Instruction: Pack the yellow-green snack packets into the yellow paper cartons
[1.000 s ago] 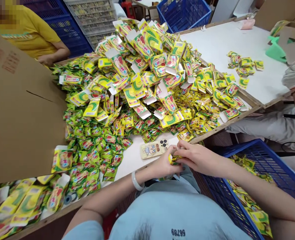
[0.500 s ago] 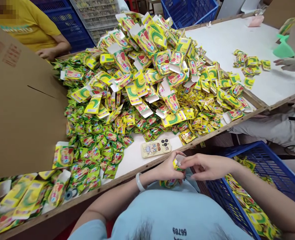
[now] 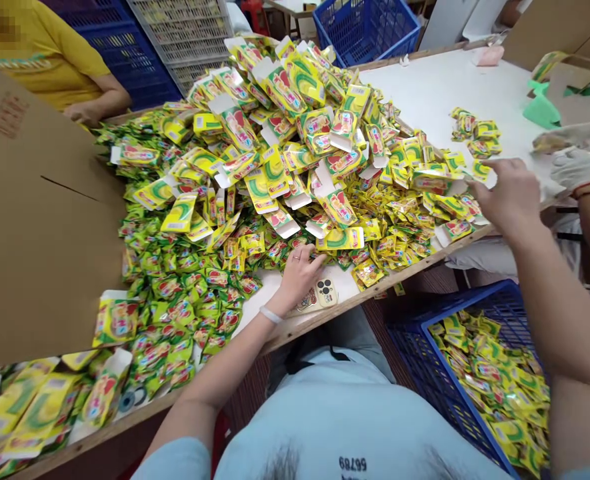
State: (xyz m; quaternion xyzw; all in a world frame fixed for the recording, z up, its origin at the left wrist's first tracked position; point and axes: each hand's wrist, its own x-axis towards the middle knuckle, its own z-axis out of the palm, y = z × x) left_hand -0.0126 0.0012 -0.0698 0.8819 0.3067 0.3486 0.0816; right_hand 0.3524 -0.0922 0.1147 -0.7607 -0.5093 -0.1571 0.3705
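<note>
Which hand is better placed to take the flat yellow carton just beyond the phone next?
Probably the left hand: it is close beside that yellow carton, while the right hand is farther off, near the right side of the pile.

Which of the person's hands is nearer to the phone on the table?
Left. The left hand is close to the phone, partly hiding it from view; the right hand is farther off, at the right edge of the pile.

The left hand (image 3: 301, 272) partly hides the phone (image 3: 327, 293); the view's edge crops the carton (image 3: 39, 247).
</note>
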